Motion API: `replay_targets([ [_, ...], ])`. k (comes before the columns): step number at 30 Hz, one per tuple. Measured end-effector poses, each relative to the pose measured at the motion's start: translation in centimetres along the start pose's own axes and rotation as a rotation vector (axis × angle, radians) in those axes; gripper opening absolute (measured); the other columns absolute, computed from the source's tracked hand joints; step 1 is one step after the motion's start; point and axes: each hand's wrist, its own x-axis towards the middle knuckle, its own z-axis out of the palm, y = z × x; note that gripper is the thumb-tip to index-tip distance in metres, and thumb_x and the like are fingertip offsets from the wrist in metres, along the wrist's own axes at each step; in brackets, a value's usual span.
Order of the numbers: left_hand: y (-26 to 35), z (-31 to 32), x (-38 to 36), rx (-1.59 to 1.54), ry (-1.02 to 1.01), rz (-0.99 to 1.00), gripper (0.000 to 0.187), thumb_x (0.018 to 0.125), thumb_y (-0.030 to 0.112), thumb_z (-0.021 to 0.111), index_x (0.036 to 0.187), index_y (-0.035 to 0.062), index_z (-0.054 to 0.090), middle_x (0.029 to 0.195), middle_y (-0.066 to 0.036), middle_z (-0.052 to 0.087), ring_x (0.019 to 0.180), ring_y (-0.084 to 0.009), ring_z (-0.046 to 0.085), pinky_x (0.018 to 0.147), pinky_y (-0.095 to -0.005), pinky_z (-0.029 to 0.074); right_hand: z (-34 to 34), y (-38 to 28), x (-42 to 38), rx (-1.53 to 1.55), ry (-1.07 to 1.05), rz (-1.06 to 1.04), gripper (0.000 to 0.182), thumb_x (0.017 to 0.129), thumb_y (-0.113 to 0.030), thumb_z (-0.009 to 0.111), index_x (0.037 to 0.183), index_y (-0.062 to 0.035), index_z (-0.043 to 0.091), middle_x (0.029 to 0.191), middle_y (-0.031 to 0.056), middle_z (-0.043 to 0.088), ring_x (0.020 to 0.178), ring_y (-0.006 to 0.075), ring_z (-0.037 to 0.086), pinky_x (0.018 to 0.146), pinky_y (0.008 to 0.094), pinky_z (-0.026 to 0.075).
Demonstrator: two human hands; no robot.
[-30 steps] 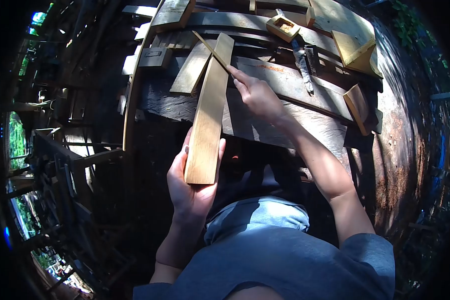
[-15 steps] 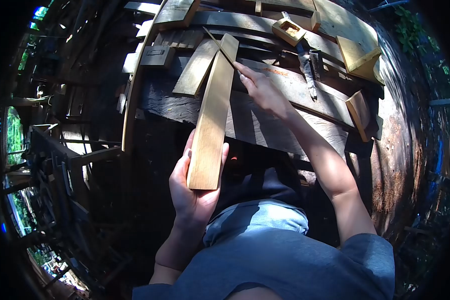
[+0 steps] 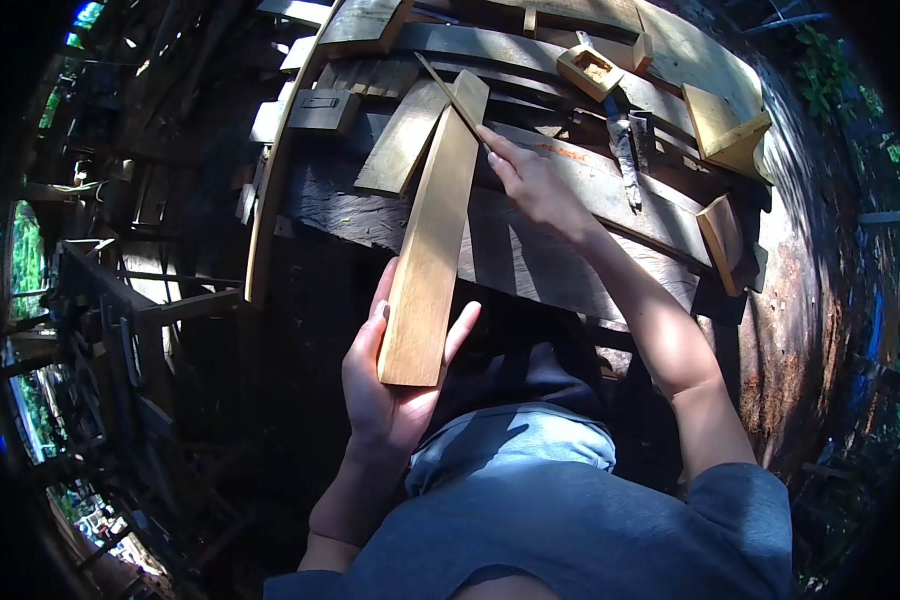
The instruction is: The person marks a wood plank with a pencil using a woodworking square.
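Note:
A long pale wooden board slants away from me, its near end cradled in my left hand, with fingers along both sides. The far end reaches over the workbench. My right hand grips a thin wooden strip, which lies slantwise across the far end of the board. Just left of the board, a shorter plank rests on the bench.
A small hollowed block with shavings inside sits at the back. Angled wooden pieces and an upright piece stand to the right. On the left are a block with a slot and a long curved strip.
The view has shifted slightly. My left hand's fingers on the board's right side have spread away from its edge. My right hand still holds the strip across the far end.

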Motion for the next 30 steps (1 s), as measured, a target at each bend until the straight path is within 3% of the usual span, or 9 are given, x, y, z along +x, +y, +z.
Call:
replay_targets([
  [4, 1.1, -2.4, 1.7, -0.186, -0.336, -0.502, 0.057, 0.105, 0.030, 0.036, 0.156, 0.0109, 0.017, 0.150, -0.025, 0.035, 0.125, -0.0378, 0.051, 0.096, -0.0536, 0.051, -0.3, 0.8, -0.6, 0.022, 0.007, -0.071, 0.050, 0.105, -0.027, 0.042, 0.152, -0.0130, 0.035, 0.146, 0.0205, 0.048, 0.135, 0.0347, 0.047, 0.112, 0.0390, 0.037],
  [6, 0.2, -1.9, 2.4, -0.007, -0.230, -0.469, 0.050, 0.101, 0.028, 0.047, 0.141, 0.0018, 0.034, 0.136, -0.025, 0.043, 0.071, -0.0142, 0.045, 0.060, -0.0307, 0.048, -0.3, 0.3, -1.5, -0.055, 0.007, -0.023, 0.053, 0.105, -0.029, 0.043, 0.154, -0.0157, 0.031, 0.138, 0.0236, 0.054, 0.128, 0.0393, 0.052, 0.108, 0.0419, 0.040],
  [8, -0.5, -2.5, 2.8, -0.149, -0.336, -0.467, 0.038, 0.099, 0.024, 0.048, 0.124, -0.0034, 0.041, 0.112, -0.016, 0.045, 0.066, -0.0104, 0.042, 0.052, -0.0263, 0.044, -0.4, -0.3, -2.4, -0.181, 0.035, -0.014, 0.053, 0.104, -0.030, 0.045, 0.154, -0.0168, 0.031, 0.122, 0.0258, 0.061, 0.115, 0.0423, 0.058, 0.100, 0.0453, 0.043],
  [10, -0.3, -2.8, 2.4, -0.187, -0.359, -0.483, 0.033, 0.098, 0.022, 0.048, 0.113, -0.0062, 0.042, 0.101, -0.011, 0.040, 0.064, -0.0097, 0.041, 0.050, -0.0242, 0.043, -0.1, -0.6, -3.1, -0.169, 0.118, -0.077, 0.053, 0.104, -0.027, 0.047, 0.153, -0.0165, 0.032, 0.106, 0.0256, 0.062, 0.100, 0.0415, 0.062, 0.090, 0.0466, 0.046],
  [18, -0.1, -2.1, 3.6, -0.290, -0.373, -0.483, 0.039, 0.098, 0.027, 0.051, 0.122, -0.0019, 0.038, 0.108, -0.014, 0.042, 0.061, -0.0115, 0.043, 0.048, -0.0244, 0.043, -1.7, -1.7, -3.3, -0.137, 0.110, -0.041, 0.048, 0.104, -0.023, 0.046, 0.151, -0.0191, 0.037, 0.139, 0.0217, 0.053, 0.123, 0.0411, 0.055, 0.102, 0.0437, 0.046],
  [23, -0.2, 0.0, 4.5, -0.296, -0.267, -0.508, 0.043, 0.102, 0.037, 0.048, 0.120, -0.0014, 0.042, 0.105, -0.013, 0.048, 0.058, -0.0129, 0.041, 0.045, -0.0241, 0.038, -1.3, -0.4, -3.7, -0.149, 0.264, -0.133, 0.047, 0.103, -0.027, 0.047, 0.149, -0.0276, 0.040, 0.103, 0.0233, 0.066, 0.091, 0.0428, 0.065, 0.082, 0.0491, 0.052],
  [26, 0.1, 0.2, 4.9, -0.382, -0.314, -0.559, 0.051, 0.104, 0.047, 0.040, 0.120, -0.0022, 0.043, 0.104, -0.012, 0.049, 0.058, -0.0133, 0.040, 0.043, -0.0244, 0.036, -2.0, -1.9, -5.2, -0.126, 0.218, -0.025, 0.045, 0.103, -0.019, 0.047, 0.148, -0.0171, 0.043, 0.135, 0.0214, 0.057, 0.116, 0.0390, 0.060, 0.098, 0.0403, 0.049],
  [28, 0.8, -0.1, 5.0, -0.403, -0.307, -0.558, 0.057, 0.105, 0.051, 0.035, 0.119, -0.0027, 0.044, 0.105, -0.013, 0.048, 0.059, -0.0142, 0.039, 0.041, -0.0246, 0.034, -2.0, -3.1, -7.1, -0.187, 0.269, -0.169, 0.050, 0.099, -0.017, 0.052, 0.148, -0.0227, 0.043, 0.086, 0.0207, 0.062, 0.076, 0.0389, 0.063, 0.070, 0.0481, 0.050],
  [30, 1.4, 0.2, 4.9, -0.455, -0.285, -0.582, 0.057, 0.105, 0.052, 0.033, 0.118, -0.0031, 0.045, 0.106, -0.013, 0.046, 0.059, -0.0150, 0.040, 0.041, -0.0243, 0.033, -2.4, -5.5, -9.4, -0.222, 0.051, -0.098, 0.050, 0.098, -0.016, 0.051, 0.147, -0.0197, 0.044, 0.089, 0.0213, 0.065, 0.079, 0.0388, 0.065, 0.069, 0.0465, 0.051],
])
